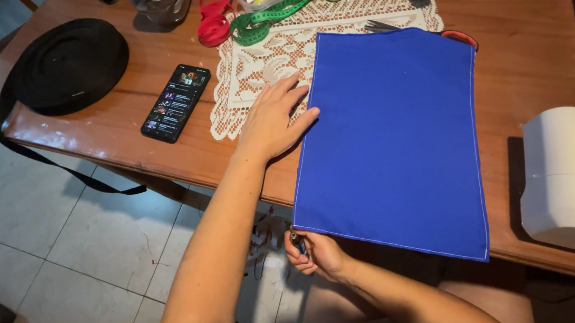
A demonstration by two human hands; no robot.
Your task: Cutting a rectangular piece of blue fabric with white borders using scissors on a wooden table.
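From the head view, a blue stitched fabric panel [393, 142] lies flat on the brown wooden surface [125, 127], its near edge hanging just past the surface's front edge and its far edge overlapping a white lace doily [251, 67]. The front edge of the surface runs diagonally from the left down to the right, with tiled floor [66, 250] open below and to the left of it. Left of the panel the wood is bare between the doily and a dark phone [175, 103], which lies well apart from the panel; farther left sits a coil of black webbing [65, 64] with 1 loose strap trailing over the edge. On the right a white sewing machine [570, 182] stands just beside the panel's right edge, so room is tight there. Beyond the doily lie a green measuring tape [268, 16] and a red ribbon [214, 19] (both near the far side). The left hand [272, 125] rests palm down, fingers [288, 89] spread and released, flat across the doily and touching the panel's left edge. The right hand [313, 253] is below the surface edge at the panel's near left corner, fingers clenched around a small dark object [297, 241] that I cannot identify, its tip touching or almost touching the corner.
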